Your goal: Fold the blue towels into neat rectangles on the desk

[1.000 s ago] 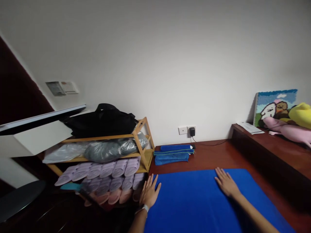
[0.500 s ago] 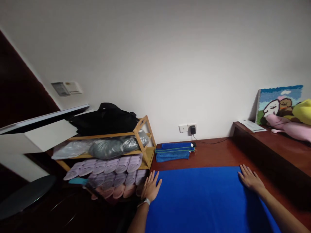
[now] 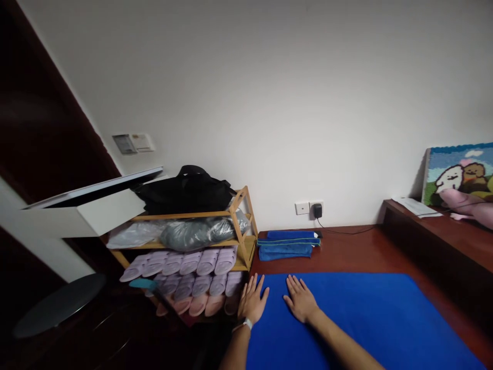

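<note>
A blue cloth lies spread flat over the reddish-brown tabletop. My left hand, with a watch on its wrist, rests flat at the cloth's far left corner, fingers stretched out. A short way to its right, my right hand lies palm down on the cloth near the far edge, its fingers extended. Neither hand grips anything. Behind the cloth, folded blue towels sit on the wood by the wall.
On the left stands a wooden rack with slippers, plastic-wrapped items and a black bag. A white box juts out beside it. A raised ledge on the right holds papers, a pink plush toy and a dog picture.
My right hand has moved left from the cloth's far right corner to near my left hand. My left hand stays at the left corner. The view has turned slightly left.
</note>
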The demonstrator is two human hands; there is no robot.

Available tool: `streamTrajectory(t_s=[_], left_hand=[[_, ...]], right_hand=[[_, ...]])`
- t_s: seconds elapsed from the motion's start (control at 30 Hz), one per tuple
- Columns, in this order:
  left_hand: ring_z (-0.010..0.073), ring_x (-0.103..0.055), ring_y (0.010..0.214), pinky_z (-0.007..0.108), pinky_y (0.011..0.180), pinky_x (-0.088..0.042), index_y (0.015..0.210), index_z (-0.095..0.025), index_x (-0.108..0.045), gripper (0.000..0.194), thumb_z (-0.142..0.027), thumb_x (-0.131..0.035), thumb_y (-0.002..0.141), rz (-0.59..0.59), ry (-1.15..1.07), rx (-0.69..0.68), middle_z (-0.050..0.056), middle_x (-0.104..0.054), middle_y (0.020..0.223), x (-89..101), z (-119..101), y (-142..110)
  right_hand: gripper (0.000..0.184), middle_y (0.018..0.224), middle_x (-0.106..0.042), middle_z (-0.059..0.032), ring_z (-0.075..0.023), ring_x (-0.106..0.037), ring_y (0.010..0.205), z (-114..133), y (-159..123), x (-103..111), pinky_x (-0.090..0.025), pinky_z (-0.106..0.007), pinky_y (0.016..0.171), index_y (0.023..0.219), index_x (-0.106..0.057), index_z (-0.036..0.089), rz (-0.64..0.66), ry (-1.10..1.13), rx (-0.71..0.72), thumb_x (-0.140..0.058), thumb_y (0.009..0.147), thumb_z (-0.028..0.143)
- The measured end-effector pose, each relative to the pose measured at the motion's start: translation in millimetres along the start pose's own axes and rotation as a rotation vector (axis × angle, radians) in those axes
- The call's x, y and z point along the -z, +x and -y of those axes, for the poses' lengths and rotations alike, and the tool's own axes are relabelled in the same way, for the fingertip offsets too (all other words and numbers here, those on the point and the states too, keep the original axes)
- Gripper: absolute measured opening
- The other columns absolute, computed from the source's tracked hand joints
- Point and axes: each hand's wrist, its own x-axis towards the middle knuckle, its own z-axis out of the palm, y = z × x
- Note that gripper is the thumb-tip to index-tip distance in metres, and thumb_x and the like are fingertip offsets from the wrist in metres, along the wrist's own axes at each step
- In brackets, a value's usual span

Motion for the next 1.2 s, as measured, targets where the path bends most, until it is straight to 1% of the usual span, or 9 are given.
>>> streamTrajectory(t_s=[0.07,0.13,0.27,0.43,0.57,0.8,0.97,1.07,1.2], left_hand=[[0.0259,-0.025,0.160,0.048,0.130,-0.024,0.164,-0.026,-0.035,0.063,-0.054,-0.032,0.107,0.001,0.000,0.000,0.009,-0.027,0.174,-0.7,1,0],[0.0259,-0.025,0.160,0.049,0.129,-0.024,0.164,-0.025,-0.035,0.063,-0.054,-0.032,0.107,0.001,-0.002,-0.004,0.009,-0.027,0.173,-0.9,1,1],[0.0252,-0.025,0.160,0.049,0.129,-0.025,0.164,-0.027,-0.036,0.064,-0.056,-0.031,0.107,-0.007,-0.005,-0.011,0.008,-0.027,0.173,0.5,2,2],[0.0245,-0.024,0.160,0.048,0.130,-0.023,0.164,-0.026,-0.034,0.065,-0.056,-0.031,0.107,0.029,0.012,0.003,0.008,-0.026,0.174,4.6,1,5],[0.0244,-0.024,0.160,0.048,0.130,-0.023,0.164,-0.026,-0.036,0.063,-0.054,-0.032,0.107,0.025,0.031,0.002,0.007,-0.026,0.174,4.1,2,7],[0.0246,-0.026,0.160,0.049,0.129,-0.024,0.163,-0.027,-0.037,0.063,-0.055,-0.031,0.107,0.013,0.039,0.003,0.007,-0.029,0.173,-1.3,5,10],[0.0245,-0.025,0.160,0.048,0.129,-0.023,0.164,-0.026,-0.035,0.064,-0.055,-0.030,0.107,0.010,0.023,-0.006,0.007,-0.026,0.174,-2.5,5,9],[0.0252,-0.027,0.160,0.049,0.129,-0.024,0.164,-0.027,-0.035,0.064,-0.056,-0.029,0.107,-0.009,0.011,-0.003,0.008,-0.027,0.173,-6.1,5,8],[0.0258,-0.028,0.159,0.050,0.128,-0.026,0.163,-0.027,-0.037,0.064,-0.057,-0.029,0.107,-0.030,-0.006,-0.002,0.007,-0.029,0.173,-8.7,5,8]], right_hand=[[0.070,0.170,-0.028,0.0014,-0.0215,-0.025,0.159,-6,-2,0,-0.019,-0.040,0.130,0.165,-0.033,0.024,-0.020,-0.002,-0.011,-0.019,0.105,0.059],[0.069,0.169,-0.028,0.0073,-0.0197,-0.026,0.158,-35,-14,9,-0.020,-0.038,0.130,0.164,-0.033,0.032,-0.039,-0.022,-0.057,-0.018,0.104,0.062],[0.073,0.170,-0.031,-0.0043,-0.0258,-0.026,0.158,-143,-63,39,-0.020,-0.045,0.131,0.164,-0.037,0.022,-0.064,-0.071,-0.215,-0.019,0.102,0.057],[0.080,0.170,-0.032,-0.0104,-0.0288,-0.025,0.159,-297,-138,73,-0.025,-0.050,0.129,0.164,-0.035,0.011,-0.096,-0.210,-0.566,-0.020,0.096,0.051],[0.087,0.171,-0.031,-0.0142,-0.0302,-0.021,0.159,-350,-166,83,-0.022,-0.047,0.130,0.163,-0.032,0.004,-0.118,-0.231,-0.668,-0.015,0.093,0.053],[0.087,0.167,-0.043,-0.0048,-0.0324,-0.023,0.160,-352,-167,81,-0.020,-0.049,0.130,0.163,-0.039,0.025,-0.162,-0.132,-0.647,-0.017,0.089,0.065],[0.078,0.159,-0.054,-0.0067,-0.0388,-0.034,0.155,-330,-162,104,-0.027,-0.056,0.126,0.155,-0.052,0.031,-0.192,-0.084,-0.670,-0.025,0.089,0.062],[0.078,0.161,-0.050,-0.0153,-0.0401,-0.034,0.155,-286,-140,112,-0.025,-0.058,0.127,0.155,-0.051,0.016,-0.203,-0.117,-0.673,-0.022,0.093,0.053],[0.073,0.168,-0.038,-0.0112,-0.0319,-0.026,0.159,-183,-87,84,-0.018,-0.050,0.132,0.161,-0.042,0.013,-0.174,-0.091,-0.396,-0.019,0.100,0.047]])
